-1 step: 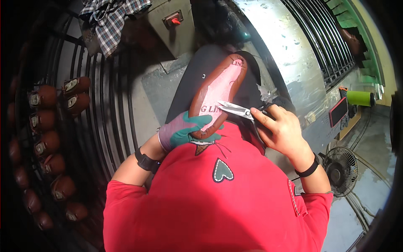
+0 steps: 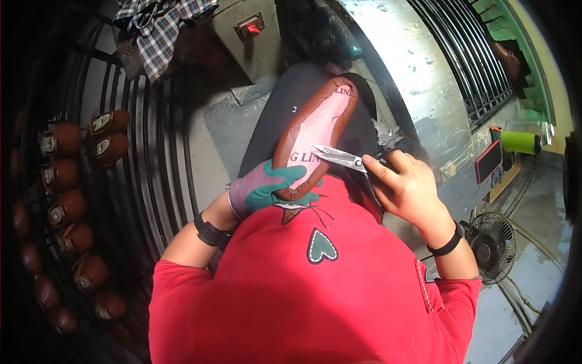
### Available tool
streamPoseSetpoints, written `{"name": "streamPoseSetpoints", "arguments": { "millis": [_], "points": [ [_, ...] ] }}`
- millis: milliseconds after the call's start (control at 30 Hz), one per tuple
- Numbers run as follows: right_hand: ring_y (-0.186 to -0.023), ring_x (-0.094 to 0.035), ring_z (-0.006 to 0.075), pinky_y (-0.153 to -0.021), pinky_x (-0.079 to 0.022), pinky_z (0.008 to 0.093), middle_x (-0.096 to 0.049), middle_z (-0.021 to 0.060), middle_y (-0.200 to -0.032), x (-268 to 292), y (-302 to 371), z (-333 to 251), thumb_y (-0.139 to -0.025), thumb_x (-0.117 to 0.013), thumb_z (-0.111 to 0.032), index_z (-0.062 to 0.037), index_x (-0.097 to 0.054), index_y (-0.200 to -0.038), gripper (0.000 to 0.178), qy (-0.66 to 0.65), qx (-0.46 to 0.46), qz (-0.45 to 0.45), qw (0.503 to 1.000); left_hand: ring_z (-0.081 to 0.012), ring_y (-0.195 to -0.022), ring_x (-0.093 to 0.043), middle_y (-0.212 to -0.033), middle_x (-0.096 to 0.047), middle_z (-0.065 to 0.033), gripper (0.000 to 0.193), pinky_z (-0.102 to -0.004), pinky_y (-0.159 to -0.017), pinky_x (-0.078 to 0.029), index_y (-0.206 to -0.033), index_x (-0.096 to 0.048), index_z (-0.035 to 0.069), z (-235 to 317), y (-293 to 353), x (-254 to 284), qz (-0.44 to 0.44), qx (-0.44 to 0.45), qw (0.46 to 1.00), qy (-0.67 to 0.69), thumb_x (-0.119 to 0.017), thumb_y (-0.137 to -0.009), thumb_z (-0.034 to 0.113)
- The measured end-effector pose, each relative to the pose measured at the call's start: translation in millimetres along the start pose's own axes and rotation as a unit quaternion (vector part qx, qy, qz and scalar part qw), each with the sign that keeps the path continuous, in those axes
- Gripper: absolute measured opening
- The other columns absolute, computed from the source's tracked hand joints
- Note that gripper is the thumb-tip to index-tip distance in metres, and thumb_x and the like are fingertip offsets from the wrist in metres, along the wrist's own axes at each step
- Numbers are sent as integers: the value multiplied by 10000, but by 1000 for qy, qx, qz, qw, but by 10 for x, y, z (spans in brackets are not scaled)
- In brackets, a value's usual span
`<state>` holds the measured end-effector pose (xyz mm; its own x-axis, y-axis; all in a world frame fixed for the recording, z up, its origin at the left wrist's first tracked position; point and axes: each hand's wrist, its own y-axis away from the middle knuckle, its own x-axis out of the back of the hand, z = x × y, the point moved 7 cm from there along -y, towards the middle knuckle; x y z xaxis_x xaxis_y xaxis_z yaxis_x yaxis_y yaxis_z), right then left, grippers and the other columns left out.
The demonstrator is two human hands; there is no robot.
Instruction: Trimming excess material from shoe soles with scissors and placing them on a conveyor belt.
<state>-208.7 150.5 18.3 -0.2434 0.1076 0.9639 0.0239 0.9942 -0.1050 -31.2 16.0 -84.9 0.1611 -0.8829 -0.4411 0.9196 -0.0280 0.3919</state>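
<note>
A brown leather shoe upper lies sole side up across my dark-trousered thighs, its edge folded over a pink insole board with printing on it. My left hand, in a purple and teal glove, grips the near end of the shoe. In the bare fingers of my right hand is a pair of scissors. Their pointed blades reach left over the insole and the shoe's right edge. Whether the tips touch the surface, I cannot tell. My fingers partly hide the scissor handles.
Several brown shoes sit on a dark barred rack at left. Beyond my knees is a metal box with a red switch. A metal machine runs along the right, near a phone, a green bottle and a fan.
</note>
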Motion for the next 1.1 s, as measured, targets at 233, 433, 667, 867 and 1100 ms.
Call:
{"name": "streamPoseSetpoints", "arguments": {
  "millis": [233,433,667,867,1100],
  "points": [
    [-746,-561,215,-601,-473,347,-502,51,-845,207,-225,-86,-747,-733,-166,-186,-645,-1296,557,82,28,-75,993,-293,-1223,-585,-1330,-570,-203,569,-495,-1032,-506,-1443,-418,-29,-154,-106,38,-2,62,975,212,-613,-963,207],
    [-763,-554,175,-599,-463,304,-494,26,-859,366,-429,-251,-833,-646,-204,-153,-652,-1293,463,203,72,-158,964,-294,-1192,-601,-1311,-575,-189,605,-537,-1017,-514,-1440,-425,5,-216,-163,82,-4,42,963,266,-689,-927,185],
    [-753,-568,169,-550,-491,286,-508,32,-894,256,-523,-231,-867,-601,-174,-147,-661,-1273,411,185,102,-153,965,-297,-1181,-612,-1313,-575,-183,621,-516,-1005,-524,-1443,-422,3,-251,-209,129,16,83,984,159,-690,-936,240],
    [-763,-606,216,-695,-513,298,-551,109,-832,-728,-179,217,-785,-693,-21,-50,-615,-1336,557,-355,-152,-45,921,-305,-1233,-588,-1345,-565,-209,583,-483,-1035,-508,-1460,-404,-9,-128,-155,102,12,63,952,301,-605,-983,259],
    [-688,-592,256,-622,-500,343,-564,95,-855,-434,-260,81,-739,-716,-87,-147,-649,-1312,580,-202,-117,-31,972,-315,-1234,-587,-1355,-557,-216,596,-482,-1058,-489,-1470,-395,0,-344,-110,116,7,75,934,350,-618,-977,250]
  ]
}}
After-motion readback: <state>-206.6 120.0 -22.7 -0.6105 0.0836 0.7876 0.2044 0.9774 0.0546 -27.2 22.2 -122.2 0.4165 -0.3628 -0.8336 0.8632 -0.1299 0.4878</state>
